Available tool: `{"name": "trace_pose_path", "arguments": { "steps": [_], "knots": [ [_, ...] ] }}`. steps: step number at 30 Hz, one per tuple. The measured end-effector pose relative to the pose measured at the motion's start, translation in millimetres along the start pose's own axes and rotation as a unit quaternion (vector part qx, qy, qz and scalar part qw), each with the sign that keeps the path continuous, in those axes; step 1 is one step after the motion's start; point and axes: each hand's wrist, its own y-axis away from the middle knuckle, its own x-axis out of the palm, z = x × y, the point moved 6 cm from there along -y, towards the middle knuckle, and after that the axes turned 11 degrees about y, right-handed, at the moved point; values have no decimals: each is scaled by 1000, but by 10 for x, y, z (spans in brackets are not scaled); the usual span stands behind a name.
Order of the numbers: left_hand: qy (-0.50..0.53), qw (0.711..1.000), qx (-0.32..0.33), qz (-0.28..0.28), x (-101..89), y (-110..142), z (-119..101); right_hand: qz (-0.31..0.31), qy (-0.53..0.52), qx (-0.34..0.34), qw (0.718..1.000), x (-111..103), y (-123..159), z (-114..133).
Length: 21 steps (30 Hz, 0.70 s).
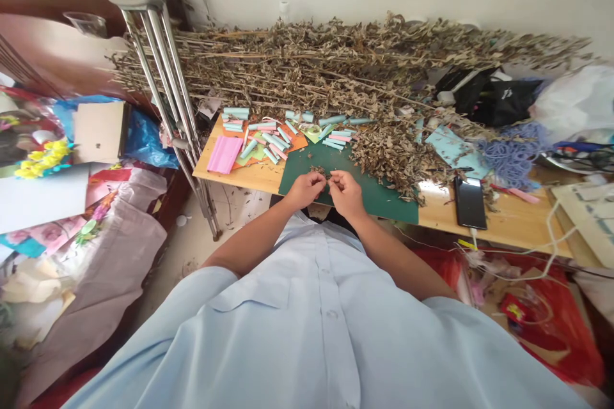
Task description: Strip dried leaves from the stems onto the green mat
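Observation:
My left hand point(305, 188) and my right hand point(346, 192) meet over the near edge of a dark green cutting mat point(384, 201) on a wooden table point(508, 220). Both are closed in a pinch, fingertips touching, on a small dry sprig of brown leaves point(320, 172) between them. A heap of dried leafy branches point(336, 67) lies along the back of the table, and loose dry leaves point(393, 156) spill onto the mat just right of my hands.
Rolled blue and pink paper strips point(278, 134) and a pink sheet point(224, 154) lie at the table's left. A black phone point(470, 202) lies right of the mat. Metal crutches point(167, 89) lean at the left corner. Bags and cables crowd the right.

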Motion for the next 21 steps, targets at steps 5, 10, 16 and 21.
{"name": "trace_pose_path", "arguments": {
  "steps": [5,10,16,21],
  "knots": [
    [-9,1000,-5,5,11,4,-18,-7,0,12,1000,-12,-6,1],
    [-20,1000,-6,10,17,9,-40,-12,-7,32,999,-31,-15,-3],
    [-24,1000,-3,10,18,6,-28,-16,-24,53,998,-45,-18,-15],
    [-26,1000,-2,7,12,4,-14,-25,-42,68,997,-61,-29,-22]
  ]
}}
